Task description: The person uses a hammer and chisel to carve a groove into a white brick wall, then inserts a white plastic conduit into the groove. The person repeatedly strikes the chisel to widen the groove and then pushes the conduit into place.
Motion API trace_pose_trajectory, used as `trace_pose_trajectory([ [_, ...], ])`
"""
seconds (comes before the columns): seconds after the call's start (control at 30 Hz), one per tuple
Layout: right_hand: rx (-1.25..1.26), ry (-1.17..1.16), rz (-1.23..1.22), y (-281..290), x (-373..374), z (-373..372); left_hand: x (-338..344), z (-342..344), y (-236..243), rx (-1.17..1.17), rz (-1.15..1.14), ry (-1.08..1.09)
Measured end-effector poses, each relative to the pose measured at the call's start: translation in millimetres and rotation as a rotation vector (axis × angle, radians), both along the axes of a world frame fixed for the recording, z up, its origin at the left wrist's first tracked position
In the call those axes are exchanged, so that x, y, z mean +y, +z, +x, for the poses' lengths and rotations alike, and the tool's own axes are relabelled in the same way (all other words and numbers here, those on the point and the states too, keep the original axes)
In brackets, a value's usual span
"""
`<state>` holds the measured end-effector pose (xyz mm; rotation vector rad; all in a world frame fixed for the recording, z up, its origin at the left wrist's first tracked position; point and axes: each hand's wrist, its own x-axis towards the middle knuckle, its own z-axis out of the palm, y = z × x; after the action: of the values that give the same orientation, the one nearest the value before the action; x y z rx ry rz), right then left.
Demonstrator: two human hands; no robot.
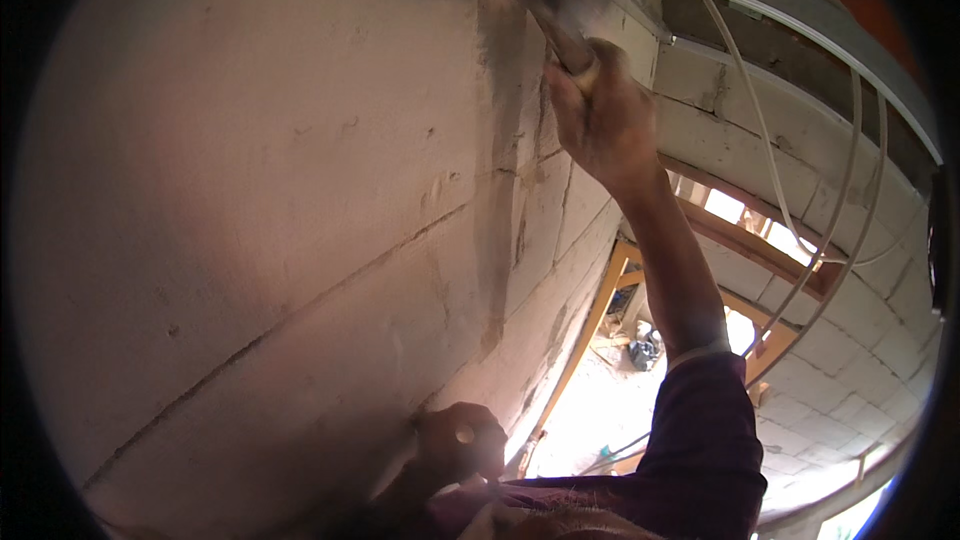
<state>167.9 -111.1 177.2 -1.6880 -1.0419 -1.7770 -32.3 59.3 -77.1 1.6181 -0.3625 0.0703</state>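
Note:
My right hand [608, 125] is raised high and closed around the handle of a wooden-handled tool [562, 38]. The tool's dark head lies against the wall at the top of the view; motion blur hides its exact kind. Below it, a darker vertical stripe [495, 170] runs down the pale block wall [300, 210]. Low in the view, my left hand [460, 443] is closed in a fist close to the wall. A small round pale end [465, 434] shows at the fist, and the rest of what it holds is hidden.
Pale cables [770, 130] loop down from the upper right, near my raised arm. Beyond the arm, a wooden frame [612, 290] edges a bright opening, with a dark bag [643, 352] on the ground outside. Another block wall [840, 340] stands at the right.

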Motion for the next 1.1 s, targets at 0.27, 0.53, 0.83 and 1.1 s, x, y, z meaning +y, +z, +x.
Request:
trace_pose_trajectory([
  [0.27, 0.083, -0.055, 0.039, -5.5, -3.1, 0.7, -3.6, 2.3, 15.4, -0.036, 0.006, 0.027],
  [0.53, 0.007, -0.083, 0.007, -0.8, -5.5, 7.5, -4.9, -1.7, 12.7, -0.227, 0.112, 0.135],
  [0.83, 0.284, 0.239, 0.089, -10.1, -18.9, -21.5, -8.6, -1.2, 5.6, -0.300, 0.151, 0.184],
  [1.1, 0.295, 0.137, 0.047, -4.2, -8.5, -11.1, -6.6, -1.4, 5.9, -0.158, 0.172, 0.099],
])
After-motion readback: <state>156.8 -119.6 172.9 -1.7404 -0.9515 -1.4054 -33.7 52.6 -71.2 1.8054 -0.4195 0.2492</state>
